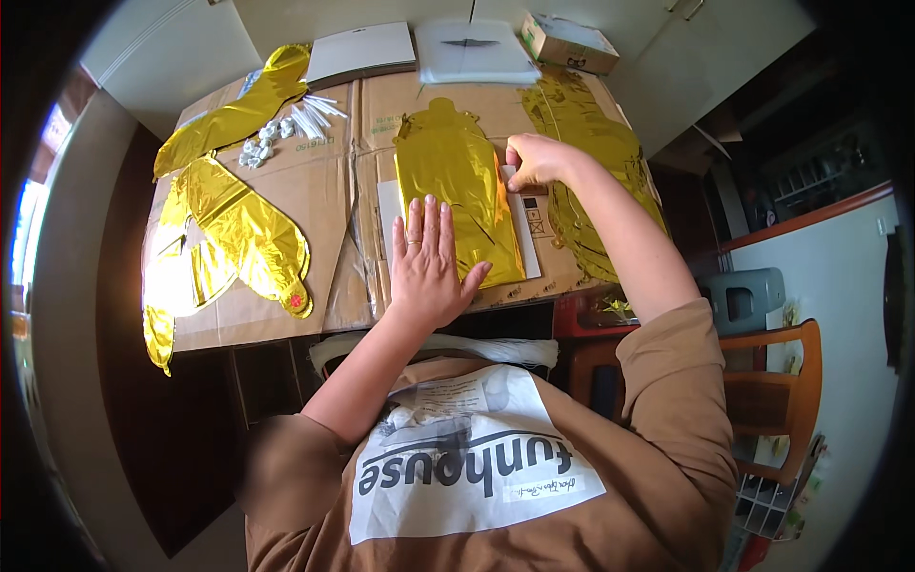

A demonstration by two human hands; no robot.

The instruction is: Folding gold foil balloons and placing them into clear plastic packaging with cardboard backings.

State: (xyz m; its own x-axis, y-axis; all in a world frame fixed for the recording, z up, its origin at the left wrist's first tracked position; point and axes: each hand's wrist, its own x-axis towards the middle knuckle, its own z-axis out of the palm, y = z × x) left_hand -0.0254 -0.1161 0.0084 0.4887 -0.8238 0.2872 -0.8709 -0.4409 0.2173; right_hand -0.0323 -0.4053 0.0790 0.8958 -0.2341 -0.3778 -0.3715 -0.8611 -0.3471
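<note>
A flat, folded gold foil balloon (pixel 443 162) lies over a white card (pixel 522 224), whose edges show on both sides of it. My left hand (pixel 431 257) rests flat on the lower left of the foil, fingers stretched out and thumb apart. At the foil's upper right edge, by the card's top corner, my right hand (pixel 537 160) is closed, with thumb and forefinger curled. Whether it pinches the foil or the card is hidden.
Cardboard (pixel 334 210) covers the table. More gold foil (pixel 238 224) lies at left, with further gold sheets (pixel 600 143) at right. White sticks (pixel 313 114) and small white pieces (pixel 259 148) sit behind. At the back are white sheets (pixel 360 52), a plastic pack (pixel 472 62) and a box (pixel 569 45).
</note>
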